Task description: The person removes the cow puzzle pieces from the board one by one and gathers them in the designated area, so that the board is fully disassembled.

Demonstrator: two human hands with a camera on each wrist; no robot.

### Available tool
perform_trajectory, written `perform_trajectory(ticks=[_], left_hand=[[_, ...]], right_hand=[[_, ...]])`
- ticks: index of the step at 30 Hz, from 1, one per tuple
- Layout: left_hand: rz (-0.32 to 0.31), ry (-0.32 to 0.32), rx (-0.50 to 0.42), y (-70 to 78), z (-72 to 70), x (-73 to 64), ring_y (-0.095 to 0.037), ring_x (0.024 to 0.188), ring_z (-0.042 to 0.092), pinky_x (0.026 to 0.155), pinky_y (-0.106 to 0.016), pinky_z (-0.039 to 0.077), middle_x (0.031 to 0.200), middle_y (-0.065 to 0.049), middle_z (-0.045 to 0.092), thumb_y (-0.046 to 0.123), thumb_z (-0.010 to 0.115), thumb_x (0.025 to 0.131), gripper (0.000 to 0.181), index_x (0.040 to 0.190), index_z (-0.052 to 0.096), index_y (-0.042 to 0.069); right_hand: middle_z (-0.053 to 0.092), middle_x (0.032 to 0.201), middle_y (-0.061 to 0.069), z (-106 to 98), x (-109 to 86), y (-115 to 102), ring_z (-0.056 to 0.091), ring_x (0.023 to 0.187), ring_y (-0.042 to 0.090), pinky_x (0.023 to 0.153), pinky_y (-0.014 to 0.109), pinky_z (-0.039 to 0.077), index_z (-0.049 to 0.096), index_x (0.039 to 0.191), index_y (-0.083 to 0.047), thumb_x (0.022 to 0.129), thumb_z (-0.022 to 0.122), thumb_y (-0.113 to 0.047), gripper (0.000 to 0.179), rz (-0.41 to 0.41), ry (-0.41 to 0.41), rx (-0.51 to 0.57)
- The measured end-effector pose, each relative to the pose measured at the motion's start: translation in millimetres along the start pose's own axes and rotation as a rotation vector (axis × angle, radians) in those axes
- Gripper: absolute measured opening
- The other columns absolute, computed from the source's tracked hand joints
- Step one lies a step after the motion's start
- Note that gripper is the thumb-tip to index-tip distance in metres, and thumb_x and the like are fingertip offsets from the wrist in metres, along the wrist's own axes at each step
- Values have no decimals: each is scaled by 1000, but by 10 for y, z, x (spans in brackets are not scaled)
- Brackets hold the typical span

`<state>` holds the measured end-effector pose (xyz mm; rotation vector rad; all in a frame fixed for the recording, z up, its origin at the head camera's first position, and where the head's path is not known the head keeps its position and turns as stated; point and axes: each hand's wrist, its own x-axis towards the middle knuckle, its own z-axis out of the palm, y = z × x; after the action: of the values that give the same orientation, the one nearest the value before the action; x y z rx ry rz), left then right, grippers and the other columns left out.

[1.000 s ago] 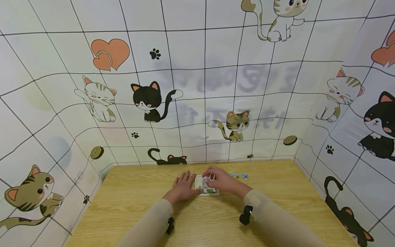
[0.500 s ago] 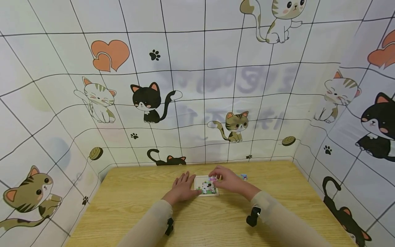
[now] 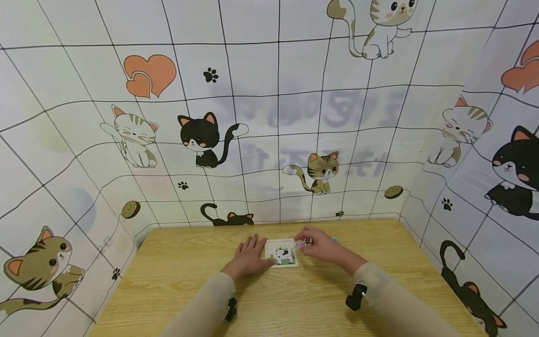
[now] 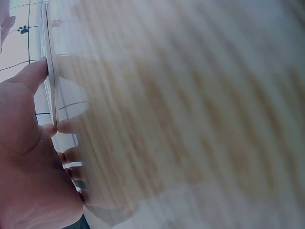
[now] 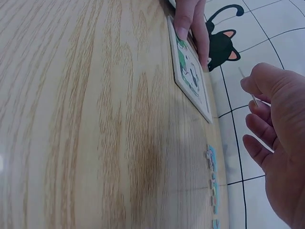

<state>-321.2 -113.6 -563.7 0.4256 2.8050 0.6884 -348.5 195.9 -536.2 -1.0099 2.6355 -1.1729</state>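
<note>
Head view | right hand [image 3: 319, 245] pinches puzzle piece [image 3: 301, 244] (pinkish) | left hand [image 3: 250, 256]: fingers spread, thumb on board [image 3: 275, 245]

- Place: small indoor nook, enclosed on three sides; home or studio, cannot tell.
- Rumpled white wall covering with black grid print [image 3: 252, 107], at back and both sides.
- Orange double heart [image 3: 157, 70], black-and-white cartoon cat [image 3: 201, 133], black paw mark [image 3: 211, 77], printed on it.
- Pale yellow-brown wood-grain table [image 3: 278, 299], far edge at the covering.

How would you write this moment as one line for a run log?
left hand: touches cow puzzle board | right hand: pinches pink puzzle piece above wooden table | loose puzzle pieces: on wooden table
</note>
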Motion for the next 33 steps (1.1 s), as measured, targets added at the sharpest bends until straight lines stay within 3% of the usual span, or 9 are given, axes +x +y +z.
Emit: perform_trajectory(ticks=[11, 23, 33], left_hand=[[12, 3, -8, -10, -8, -16, -44, 169, 13, 132, -68, 10, 182, -22, 17, 60, 67, 105, 90, 175, 35, 14], [19, 8, -5, -44, 12, 11, -44, 169, 14, 132, -67, 10, 182, -21, 17, 63, 67, 104, 91, 174, 35, 14], [13, 3, -16, -32, 12, 10, -44, 169, 13, 132, -68, 9, 183, -21, 17, 62, 68, 104, 92, 175, 35, 14]], right_hand=[[65, 118, 10, -91, -97, 114, 60, 98, 27, 79, 34, 52, 75, 132, -5, 103, 74, -1, 29, 10, -1, -3], [65, 117, 5, -196, -197, 158, 62, 102, 22, 83, 33, 54, 77, 131, -6, 101, 76, -2, 29, 28, 28, -5], [64, 115, 8, -238, -229, 193, 62, 100, 28, 82, 33, 51, 76, 130, -2, 103, 75, -1, 27, 14, 41, 14]])
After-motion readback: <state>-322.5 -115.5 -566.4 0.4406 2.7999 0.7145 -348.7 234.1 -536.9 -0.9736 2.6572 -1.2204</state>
